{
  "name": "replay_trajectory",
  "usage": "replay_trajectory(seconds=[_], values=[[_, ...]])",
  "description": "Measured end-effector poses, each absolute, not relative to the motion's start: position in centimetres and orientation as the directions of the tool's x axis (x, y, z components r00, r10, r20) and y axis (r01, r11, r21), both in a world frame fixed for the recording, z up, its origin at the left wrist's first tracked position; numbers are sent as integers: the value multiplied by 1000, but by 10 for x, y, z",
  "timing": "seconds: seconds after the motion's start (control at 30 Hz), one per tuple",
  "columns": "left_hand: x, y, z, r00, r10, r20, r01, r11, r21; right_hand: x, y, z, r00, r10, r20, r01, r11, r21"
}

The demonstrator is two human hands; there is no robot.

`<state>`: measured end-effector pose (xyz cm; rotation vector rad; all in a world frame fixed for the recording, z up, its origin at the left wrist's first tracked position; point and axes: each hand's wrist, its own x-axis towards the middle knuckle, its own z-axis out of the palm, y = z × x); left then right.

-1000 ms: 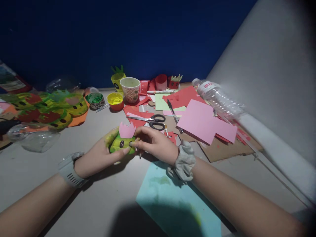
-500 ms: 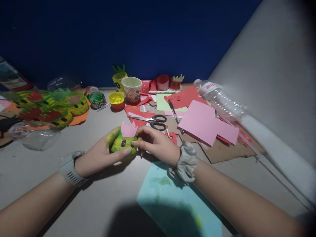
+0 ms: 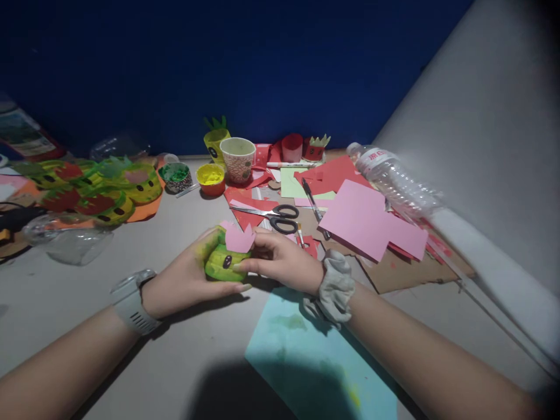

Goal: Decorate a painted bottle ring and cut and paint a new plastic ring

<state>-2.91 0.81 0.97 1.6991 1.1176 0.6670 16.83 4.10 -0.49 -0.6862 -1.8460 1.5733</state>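
In the head view, a small, round, green-and-yellow cup shape is sitting between two hands, around the middle of the frame. Streaky paint is covering its side, and a shiny black eye is showing on its front. A flat pink paper crown with pointy tips is standing up from its top.

The left hand is curling its fingers around the cup's left side, with the thumb stretching out along the bottom. Green paint is smearing some of its skin. The right hand is pinching the right edge between thumb and bent fingers. A smooth gray watch is circling the left wrist, and a soft, wrinkly scrunchie is hugging the right one.

Above the hands, scissors with thin metal blades and black loops are lying on red paper. Right of center, stiff pink paper is resting over brown cardboard. In the upper right, a clear, ridged plastic bottle is leaning sideways. A patterned paper cup is standing near thick yellow paint. At left, more painted round shapes are crowding together. Low down, a stained light-blue sheet is lying flat on the smooth tabletop.
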Motion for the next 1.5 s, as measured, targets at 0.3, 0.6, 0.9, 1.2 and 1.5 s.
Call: replay_trajectory(seconds=[0.3,0.6,0.9,1.2,1.5], values=[[-31,8,9,448,894,-12,402,-189,896,169,41,-6,-699,695,169,-85,154,-984],[-30,9,8,472,881,25,413,-246,877,170,43,-10,-723,676,139,-49,151,-987],[-29,8,8,472,881,6,420,-231,878,170,40,-5,-724,683,98,-88,50,-995],[-29,7,7,509,860,49,408,-291,865,170,38,-3,-717,691,88,-119,3,-993],[-27,5,13,583,795,168,450,-488,748,171,34,4,-702,698,142,-135,65,-989]])
